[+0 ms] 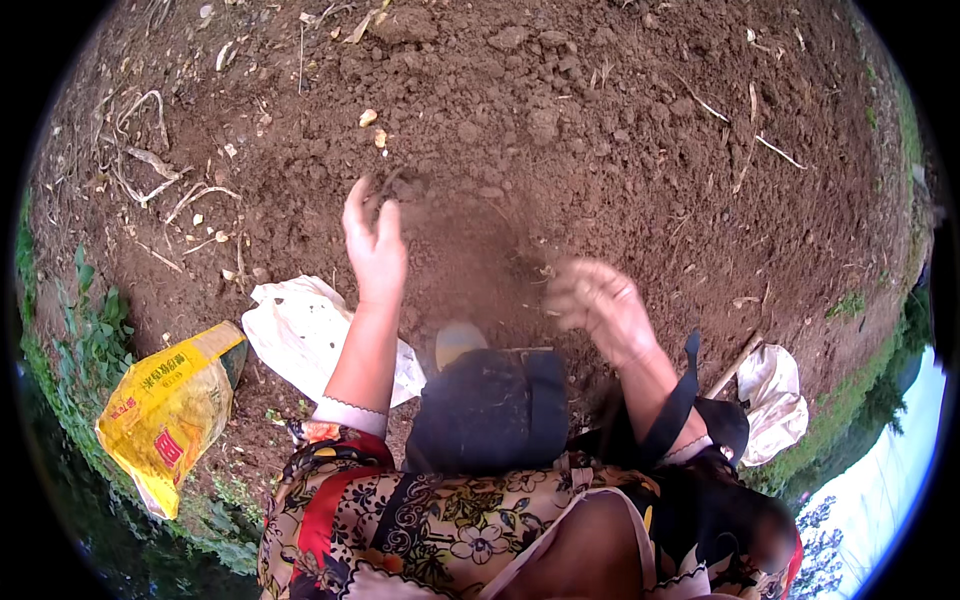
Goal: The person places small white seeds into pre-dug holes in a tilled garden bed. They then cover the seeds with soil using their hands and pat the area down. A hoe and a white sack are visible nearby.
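Loose brown soil (480, 202) lies before me. My left hand (377, 244) is above it, thumb and fingers apart and curved; a small dark, blurred patch (394, 182) shows by the fingertips, and whether the hand touches it is unclear. Just beyond are two pale yellowish pieces (367, 118), possibly cloves or seeds, on the ground. Lower and to the right, my right hand (600, 304) is motion-blurred with its fingers partly bent. Thin blurred strands (544, 276) appear beside those fingers; I cannot tell if they are held.
A white plastic bag (300, 322) spotted with dirt lies left of my shoe (457, 341). Further left is a yellow printed bag (172, 397). On the right, a white sack (772, 405) rests near a wooden handle (735, 365). Dry stalks (150, 161) litter the left soil.
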